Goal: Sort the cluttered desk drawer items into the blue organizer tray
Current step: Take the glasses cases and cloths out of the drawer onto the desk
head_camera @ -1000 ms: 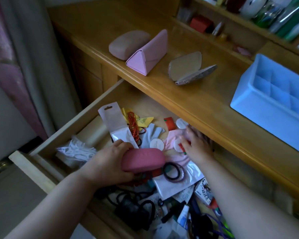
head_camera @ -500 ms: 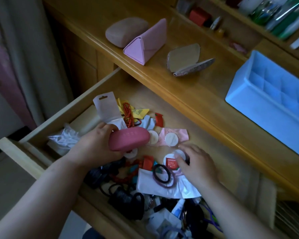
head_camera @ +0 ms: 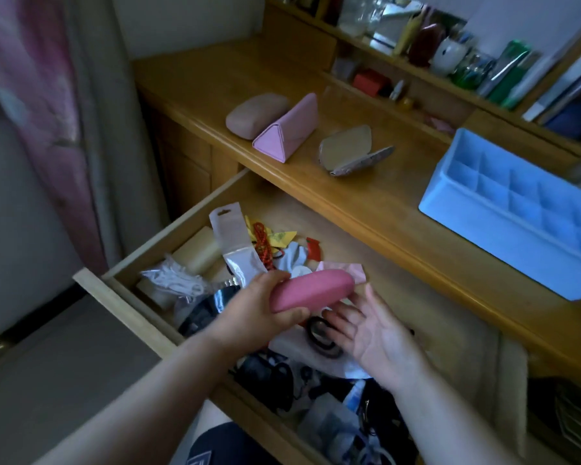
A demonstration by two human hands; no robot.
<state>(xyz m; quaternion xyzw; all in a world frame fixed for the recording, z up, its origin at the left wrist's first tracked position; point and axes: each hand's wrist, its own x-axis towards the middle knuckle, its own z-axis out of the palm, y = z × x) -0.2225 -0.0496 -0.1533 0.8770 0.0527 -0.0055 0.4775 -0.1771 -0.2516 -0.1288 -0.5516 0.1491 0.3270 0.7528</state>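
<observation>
Your left hand (head_camera: 249, 317) is gripping the pink case (head_camera: 311, 290) above the open drawer (head_camera: 399, 297). Your right hand (head_camera: 373, 333) is hovering palm-up, fingers spread, just beside it. Blue organizer tray (head_camera: 477, 223) is sitting on the worktop (head_camera: 366, 196), well beyond your right hand.

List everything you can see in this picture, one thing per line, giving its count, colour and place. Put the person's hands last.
organizer tray: one, blue, desktop right
triangular case: one, pink, desktop
rounded case: one, dusty pink, left of the triangular case
open case: one, beige, desktop centre
drawer: one, wooden, pulled open, cluttered
hair ring: one, dark, in drawer
oval case: one, pink, above drawer
left hand: grips oval case
right hand: palm up, open, beside oval case
</observation>
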